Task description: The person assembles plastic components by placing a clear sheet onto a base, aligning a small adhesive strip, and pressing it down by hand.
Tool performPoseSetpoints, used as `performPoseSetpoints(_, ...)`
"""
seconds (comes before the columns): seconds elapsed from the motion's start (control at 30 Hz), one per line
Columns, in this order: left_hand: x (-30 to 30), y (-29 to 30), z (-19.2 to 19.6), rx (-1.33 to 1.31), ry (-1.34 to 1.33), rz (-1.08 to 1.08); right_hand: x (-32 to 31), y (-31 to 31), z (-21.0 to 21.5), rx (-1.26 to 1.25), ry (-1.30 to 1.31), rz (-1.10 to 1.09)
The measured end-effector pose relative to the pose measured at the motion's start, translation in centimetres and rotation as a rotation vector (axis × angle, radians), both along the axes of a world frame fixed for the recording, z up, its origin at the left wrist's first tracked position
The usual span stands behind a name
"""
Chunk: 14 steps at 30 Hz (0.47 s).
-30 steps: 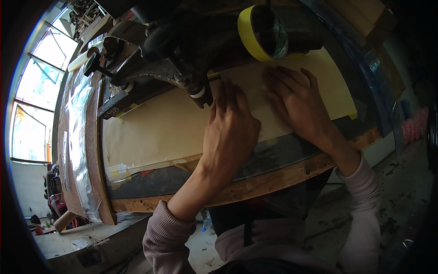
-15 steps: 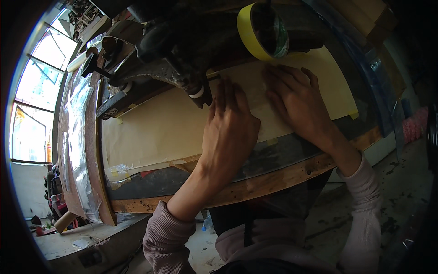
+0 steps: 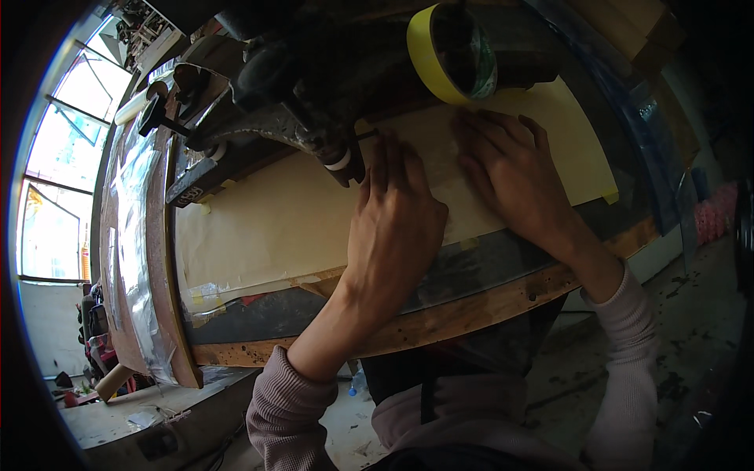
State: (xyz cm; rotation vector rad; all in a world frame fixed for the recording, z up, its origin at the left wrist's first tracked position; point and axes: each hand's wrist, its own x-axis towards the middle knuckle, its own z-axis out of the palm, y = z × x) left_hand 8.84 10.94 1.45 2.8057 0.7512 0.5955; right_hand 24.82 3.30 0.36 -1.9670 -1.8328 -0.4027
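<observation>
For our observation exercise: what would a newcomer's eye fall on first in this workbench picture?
Two hands, the left hand and right hand, lie flat on tan paper at the centre. Above them stands a yellow tape roll, beside a dark machine. Bright windows fill the left edge.

Left hand (image 3: 397, 224) flat, right hand (image 3: 514, 177) flat, fingers spread

We see a paper sheet (image 3: 283, 228) lying flat on the workbench (image 3: 440, 322). Left hand (image 3: 393, 228) and right hand (image 3: 514, 177) rest on the sheet, side by side, left nearer us. Sewing machine (image 3: 298, 102) sits behind the sheet, its foot just beyond the left fingertips. Tape roll (image 3: 448, 51) behind the right hand. Window (image 3: 55, 157) far left.
</observation>
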Motion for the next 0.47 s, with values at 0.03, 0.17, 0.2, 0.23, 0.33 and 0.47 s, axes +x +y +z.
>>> performPoseSetpoints(0.03, 0.00, 0.00, -0.05, 0.001, 0.005, 0.000, 0.00, -0.02, -0.05, 0.000, 0.000, -0.001)
performPoseSetpoints(0.17, -0.01, 0.06, -0.10, 0.024, -0.004, -0.009, 0.03, 0.07, -0.16, 0.002, 0.011, -0.003)
performPoseSetpoints(0.2, -0.05, 0.10, -0.08, 0.021, 0.003, -0.006, 0.01, 0.09, -0.21, -0.006, 0.015, -0.003)
performPoseSetpoints(0.23, -0.07, 0.14, -0.05, 0.017, 0.010, -0.001, 0.02, 0.13, -0.25, -0.004, 0.015, -0.004)
performPoseSetpoints(0.33, -0.14, 0.13, 0.07, 0.000, -0.005, 0.002, -0.05, 0.21, -0.30, 0.002, 0.021, 0.013)
performPoseSetpoints(0.47, 0.05, -0.02, 0.07, -0.016, 0.004, 0.013, 0.13, 0.06, -0.11, -0.021, 0.034, 0.005)
